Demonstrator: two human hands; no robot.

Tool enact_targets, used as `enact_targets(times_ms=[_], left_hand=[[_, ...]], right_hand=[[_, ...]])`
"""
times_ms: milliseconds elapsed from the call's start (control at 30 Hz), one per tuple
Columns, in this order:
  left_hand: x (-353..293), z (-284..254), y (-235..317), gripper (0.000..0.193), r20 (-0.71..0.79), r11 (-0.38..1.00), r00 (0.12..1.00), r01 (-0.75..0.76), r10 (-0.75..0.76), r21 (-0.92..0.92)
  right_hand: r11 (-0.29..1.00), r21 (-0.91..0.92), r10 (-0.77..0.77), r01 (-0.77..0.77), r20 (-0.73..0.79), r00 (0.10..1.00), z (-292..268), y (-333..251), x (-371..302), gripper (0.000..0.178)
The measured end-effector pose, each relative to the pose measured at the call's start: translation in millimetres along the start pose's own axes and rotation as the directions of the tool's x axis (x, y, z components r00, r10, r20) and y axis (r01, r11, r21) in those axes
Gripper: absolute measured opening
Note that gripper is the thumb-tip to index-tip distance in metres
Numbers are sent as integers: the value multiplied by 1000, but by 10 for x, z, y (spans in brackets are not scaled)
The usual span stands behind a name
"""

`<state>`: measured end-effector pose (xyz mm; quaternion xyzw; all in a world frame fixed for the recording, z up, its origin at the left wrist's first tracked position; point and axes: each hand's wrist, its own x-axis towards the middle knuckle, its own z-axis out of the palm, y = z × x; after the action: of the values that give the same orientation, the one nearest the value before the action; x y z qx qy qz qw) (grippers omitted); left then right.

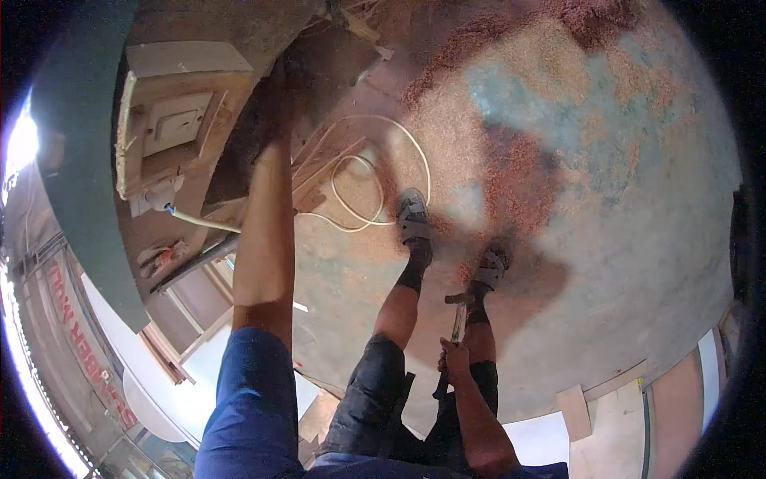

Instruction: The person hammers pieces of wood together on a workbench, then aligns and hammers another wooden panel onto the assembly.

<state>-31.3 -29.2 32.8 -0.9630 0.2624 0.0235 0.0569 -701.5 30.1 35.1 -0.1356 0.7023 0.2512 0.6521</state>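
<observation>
Floor [638,239] strewn w/ reddish shavings [519,176]; pale cable [373,117] looped by L shoe [413,214]. R hand [455,356] wrapped rd handle of hammer [459,321], nr R leg [480,342]. L forearm [263,231] runs into shadow by wooden box [187,61]; can't tell L hand's grip.

Between four and five o'clock, the hammer [459,321] has a dull, metallic-looking head. The cable [375,117] at twelve is smooth, plastic-looking, and the box [182,62] at ten looks like rough-edged matt wood. Sawdust-like grains [448,124] roughen the matt floor [638,271] towards one; the sleeve [257,391] at seven is cloth.
</observation>
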Motion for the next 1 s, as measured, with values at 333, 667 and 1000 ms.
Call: enact_targets(times_ms=[333,667,1000], left_hand=[[-743,40,212,46,-501,850,772,-512,392,-122],[-771,38,-658,42,-231,991,965,131,-124,16],[-44,189,-569,42,-254,973,953,114,-164,-201]], right_hand=[[996,-42,78,-76,39,996,71,0,83,31],[997,-47,58,-56,40,998,150,-81,76,32],[996,-88,28,-24,53,998,84,11,199,33]])
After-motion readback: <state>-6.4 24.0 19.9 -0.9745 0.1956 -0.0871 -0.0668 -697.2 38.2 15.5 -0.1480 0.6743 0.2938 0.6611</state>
